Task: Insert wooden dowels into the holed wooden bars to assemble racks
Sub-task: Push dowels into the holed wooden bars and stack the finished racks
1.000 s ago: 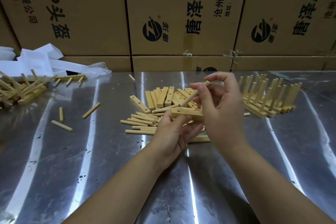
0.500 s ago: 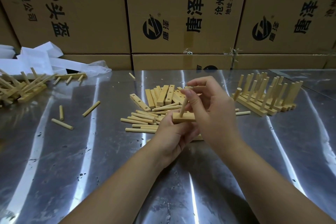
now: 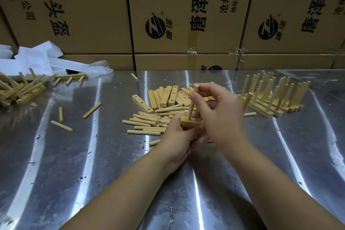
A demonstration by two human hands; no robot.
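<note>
My left hand (image 3: 175, 136) grips a holed wooden bar (image 3: 187, 123) from below, just above the metal table. A wooden dowel (image 3: 192, 102) stands nearly upright in the bar's left end. My right hand (image 3: 220, 115) pinches that dowel near its top between thumb and fingers. Most of the bar is hidden behind my right hand. Behind my hands lie a pile of loose dowels (image 3: 145, 121) and a pile of holed bars (image 3: 164, 97).
Several finished racks (image 3: 272, 95) stand at the right on the steel table (image 3: 93, 164). More racks (image 3: 22, 87) lie heaped at the far left, beside white packaging (image 3: 37, 58). Stray dowels (image 3: 61, 126) lie on the left. Cardboard boxes (image 3: 186, 15) wall off the back.
My right hand brought the dowel from a slanted position down to the bar. It now stands upright in the bar's hole. My left hand kept its hold on the bar.
</note>
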